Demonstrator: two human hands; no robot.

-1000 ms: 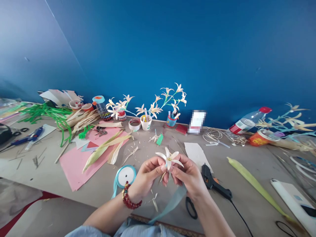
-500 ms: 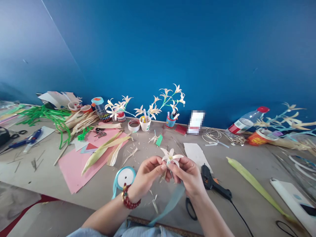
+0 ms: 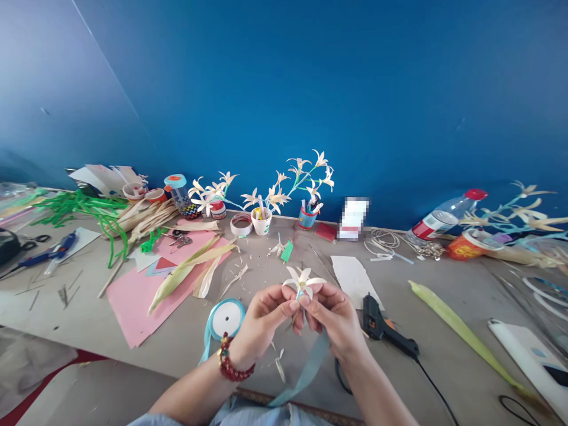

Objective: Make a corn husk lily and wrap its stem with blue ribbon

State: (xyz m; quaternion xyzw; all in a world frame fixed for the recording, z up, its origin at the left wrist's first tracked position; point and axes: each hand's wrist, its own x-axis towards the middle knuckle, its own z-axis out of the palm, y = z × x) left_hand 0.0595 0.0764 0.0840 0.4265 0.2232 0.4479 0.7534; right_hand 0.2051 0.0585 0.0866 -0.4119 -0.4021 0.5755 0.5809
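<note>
A cream corn-husk flower point(image 3: 303, 280) with pointed petals stands upright between my hands, in front of me above the table. My left hand point(image 3: 271, 315), with a red bead bracelet point(image 3: 231, 362) at the wrist, pinches the base of the flower between thumb and fingers. On the other side my right hand point(image 3: 332, 312) pinches the same base, where a bit of light blue ribbon shows. From under the right hand a loose teal ribbon point(image 3: 308, 367) trails down to my lap. The ribbon spool point(image 3: 226, 318) lies left of my hands.
Right of my hands lies a black glue gun point(image 3: 381, 325) with its cord, beside white paper point(image 3: 355, 278). A green husk point(image 3: 452, 319) stretches farther right. Pink sheets point(image 3: 137, 302) with husks are at left. Cups with finished flowers point(image 3: 277, 198) stand along the blue wall.
The flower has tilted more upright and shifted slightly left, showing blue ribbon at its base. My fingers have turned a little around it. The view has moved slightly.
</note>
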